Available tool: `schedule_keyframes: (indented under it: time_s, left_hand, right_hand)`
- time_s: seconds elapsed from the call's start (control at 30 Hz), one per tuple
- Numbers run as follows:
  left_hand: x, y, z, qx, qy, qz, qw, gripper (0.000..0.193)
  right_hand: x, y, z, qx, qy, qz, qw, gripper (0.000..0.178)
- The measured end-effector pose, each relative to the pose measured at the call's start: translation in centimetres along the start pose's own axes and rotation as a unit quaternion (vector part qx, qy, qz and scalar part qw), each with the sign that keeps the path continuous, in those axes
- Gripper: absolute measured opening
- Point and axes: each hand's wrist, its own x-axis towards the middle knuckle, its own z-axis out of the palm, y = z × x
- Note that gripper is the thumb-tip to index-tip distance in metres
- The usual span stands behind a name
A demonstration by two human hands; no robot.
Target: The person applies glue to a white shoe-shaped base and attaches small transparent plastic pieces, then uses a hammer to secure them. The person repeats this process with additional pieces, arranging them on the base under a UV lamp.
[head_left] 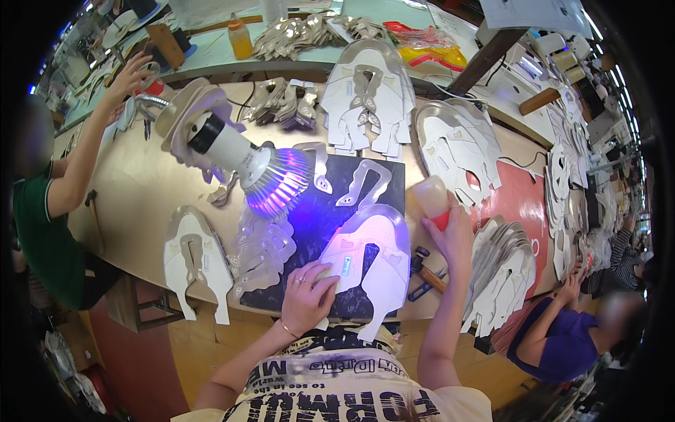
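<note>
A white shoe upper point(380, 246) with a beige toe band lies flat on a dark slab point(316, 211), its two legs toward me. My left hand point(309, 299) is closed over the lower part of its left leg, and the fingertips rest on the white surface. To the right of the upper, my right hand point(453, 235) grips a translucent bottle point(430, 197) with a red part, held apart from the upper. Purple light from a lamp point(274, 179) falls on the slab and the upper. A beige looped trim piece point(365, 183) lies just beyond the upper.
Stacked uppers stand at the back point(369, 91), the right point(499, 274) and the left point(197, 257). Clear overlay pieces point(260, 253) lie beside the slab. A hammer point(429, 271) rests near my right forearm. Co-workers sit left point(49, 232) and right point(562, 330).
</note>
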Motion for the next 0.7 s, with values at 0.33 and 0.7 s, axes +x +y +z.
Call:
schedule_keyframes:
  time_s: [0.33, 0.7]
  left_hand:
    - [0.1, 0.0, 0.1, 0.020, -0.002, 0.013, 1.000, 0.020]
    - [0.1, 0.1, 0.1, 0.030, 0.000, 0.021, 0.999, 0.021]
  right_hand:
    - [3.8, 1.3, -2.5, 0.151, 0.082, -0.071, 0.983, 0.070]
    - [14.6, -0.1, -0.5, 0.109, -0.048, -0.052, 0.991, 0.062]
